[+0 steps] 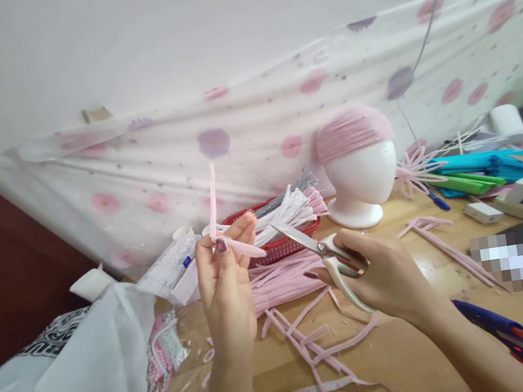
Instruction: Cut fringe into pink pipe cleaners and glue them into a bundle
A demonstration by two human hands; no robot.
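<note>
My left hand [226, 272] pinches a bent pink pipe cleaner [212, 203], one leg standing up and the other pointing right toward the scissors. In my right hand [388, 269] are scissors [344, 268] with pale handles, their blade tips pointing up and left, a little apart from the pipe cleaner. Beneath the hands lie a bundle of pink pipe cleaners [286, 280] and several loose, bent ones [311, 344]. Behind them a red basket [292, 243] holds white, grey and pink pipe cleaners.
A white foam head [360, 172] with a pink strand-covered top stands behind the basket. A blue glue gun [515, 335] lies at right, near blue and green bundles [495, 163]. A measuring tape [318, 388] is in front. White plastic bags [86, 370] fill the left side.
</note>
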